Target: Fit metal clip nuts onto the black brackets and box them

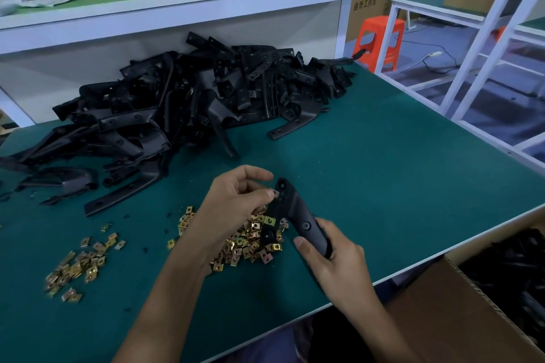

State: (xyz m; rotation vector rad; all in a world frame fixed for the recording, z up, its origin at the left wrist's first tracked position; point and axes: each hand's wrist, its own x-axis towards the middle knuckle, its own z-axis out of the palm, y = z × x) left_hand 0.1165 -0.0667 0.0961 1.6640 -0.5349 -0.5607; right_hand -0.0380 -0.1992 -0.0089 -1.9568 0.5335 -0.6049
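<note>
My right hand (333, 259) grips the lower end of a black bracket (295, 212), which it holds tilted above the green table (398, 180). My left hand (236, 200) pinches a small metal clip nut (276, 193) against the bracket's upper edge, near its top hole. One gold clip nut (269, 220) sits on the bracket's lower arm. Under both hands lies a heap of gold clip nuts (250, 244). A large pile of black brackets (191, 103) fills the far left of the table.
A second, smaller scatter of clip nuts (79, 265) lies at the left. An open cardboard box (460, 303) with black brackets inside stands below the table's right edge. A shelf (191, 3) with a carton runs above the pile. An orange stool (380, 41) stands behind.
</note>
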